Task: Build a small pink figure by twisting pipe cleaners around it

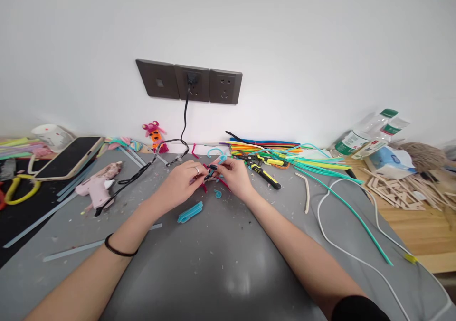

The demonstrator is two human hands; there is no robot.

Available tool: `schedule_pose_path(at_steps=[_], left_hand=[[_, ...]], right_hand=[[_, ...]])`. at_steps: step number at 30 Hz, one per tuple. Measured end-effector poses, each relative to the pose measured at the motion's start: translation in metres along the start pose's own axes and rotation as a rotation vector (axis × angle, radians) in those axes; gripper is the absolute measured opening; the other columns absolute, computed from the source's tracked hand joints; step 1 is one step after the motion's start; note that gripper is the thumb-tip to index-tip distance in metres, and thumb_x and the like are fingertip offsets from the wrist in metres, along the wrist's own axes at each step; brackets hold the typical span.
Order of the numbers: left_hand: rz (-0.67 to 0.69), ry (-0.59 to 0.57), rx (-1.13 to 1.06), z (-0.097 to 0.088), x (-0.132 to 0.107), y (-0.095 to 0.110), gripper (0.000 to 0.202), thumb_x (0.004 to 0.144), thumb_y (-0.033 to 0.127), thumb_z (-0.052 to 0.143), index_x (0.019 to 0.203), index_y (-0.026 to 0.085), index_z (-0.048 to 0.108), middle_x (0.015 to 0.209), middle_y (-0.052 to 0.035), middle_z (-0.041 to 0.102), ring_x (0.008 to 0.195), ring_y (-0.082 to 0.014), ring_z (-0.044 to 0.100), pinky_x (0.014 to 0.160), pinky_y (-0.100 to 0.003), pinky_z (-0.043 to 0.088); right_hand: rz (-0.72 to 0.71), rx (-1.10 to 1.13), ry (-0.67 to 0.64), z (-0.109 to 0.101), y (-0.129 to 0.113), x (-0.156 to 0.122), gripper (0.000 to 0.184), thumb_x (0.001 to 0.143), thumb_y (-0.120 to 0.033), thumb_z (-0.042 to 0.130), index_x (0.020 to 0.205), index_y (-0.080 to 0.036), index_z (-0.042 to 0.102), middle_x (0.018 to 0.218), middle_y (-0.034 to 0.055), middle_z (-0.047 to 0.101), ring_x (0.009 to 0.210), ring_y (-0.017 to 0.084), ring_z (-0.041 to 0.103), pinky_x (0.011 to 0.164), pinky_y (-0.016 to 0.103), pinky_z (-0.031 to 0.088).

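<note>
My left hand [182, 182] and my right hand [235, 177] meet over the grey mat, fingertips pinched close together. Between them is a light blue pipe cleaner [223, 159] with a curled end; the fingers hide most of it. Dark red pipe cleaner pieces [223, 184] poke out under the fingers. Just below lies a small blue coil [218, 194]. A folded blue pipe cleaner bundle [190, 212] rests nearer to me, below my left hand.
Wire cutters [265, 173] and a heap of coloured pipe cleaners [270, 147] lie right of my hands. A pink glue gun [98, 188], its black cord and a phone [69, 158] are left. Bottles [352, 143], tissues [392, 162] and wooden sticks [395, 190] stand at right.
</note>
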State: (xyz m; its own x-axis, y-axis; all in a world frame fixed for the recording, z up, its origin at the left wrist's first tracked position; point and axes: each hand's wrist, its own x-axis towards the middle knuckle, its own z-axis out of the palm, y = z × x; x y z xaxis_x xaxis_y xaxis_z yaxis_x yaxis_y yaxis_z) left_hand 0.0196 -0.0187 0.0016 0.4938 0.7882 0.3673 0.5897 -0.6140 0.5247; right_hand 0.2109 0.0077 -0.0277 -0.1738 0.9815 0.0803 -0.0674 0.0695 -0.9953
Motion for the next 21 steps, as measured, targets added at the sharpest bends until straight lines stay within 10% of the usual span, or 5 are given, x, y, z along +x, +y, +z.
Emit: schedule_pose_path(at_steps=[21], left_hand=[[-0.411,0.279,-0.426,0.011,0.003,0.003,0.033,0.085,0.050,0.057,0.088,0.019,0.067,0.084,-0.0063,0.074,0.074,-0.0209,0.067,0.067,-0.031,0.053]], right_hand=[[0.109,0.465,-0.050,0.003,-0.003,0.001,0.044,0.050,-0.050,0.098,0.076,-0.019,0.080,0.075,0.0025,0.074,0.062,0.011,0.063,0.068,0.028,0.054]])
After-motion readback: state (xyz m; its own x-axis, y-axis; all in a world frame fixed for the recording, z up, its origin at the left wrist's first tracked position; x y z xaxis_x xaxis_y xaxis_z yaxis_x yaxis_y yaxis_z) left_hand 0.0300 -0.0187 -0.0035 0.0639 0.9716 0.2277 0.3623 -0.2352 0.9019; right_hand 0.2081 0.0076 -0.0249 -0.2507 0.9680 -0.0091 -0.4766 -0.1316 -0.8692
